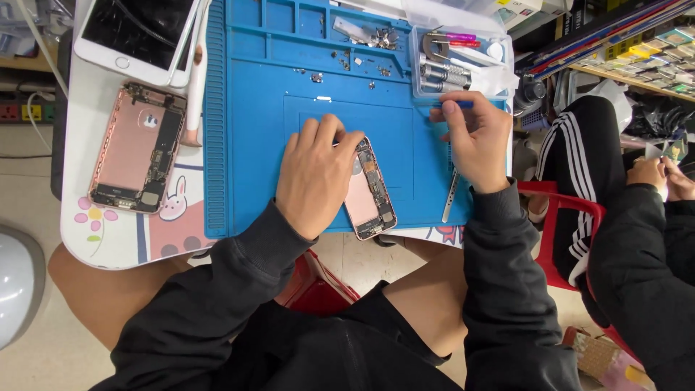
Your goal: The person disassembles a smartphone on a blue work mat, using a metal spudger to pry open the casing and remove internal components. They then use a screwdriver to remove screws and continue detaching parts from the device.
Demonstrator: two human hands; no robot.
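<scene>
My left hand [316, 174] lies flat on an opened pink phone housing [371, 194] on the blue work mat [246, 130], pressing its upper left part. My right hand [472, 139] is to the right of it, fingers closed around a blue-handled tool [457, 104] held near the mat's right edge. The tool's tip is hidden by the hand.
Metal tweezers [451, 197] lie right of the phone. A clear parts box [457, 58] with tools sits at the mat's top right; small screws [376, 38] are scattered above. Another opened pink phone housing [137, 148] and a white phone screen [137, 35] lie left. A seated person [637, 217] is at right.
</scene>
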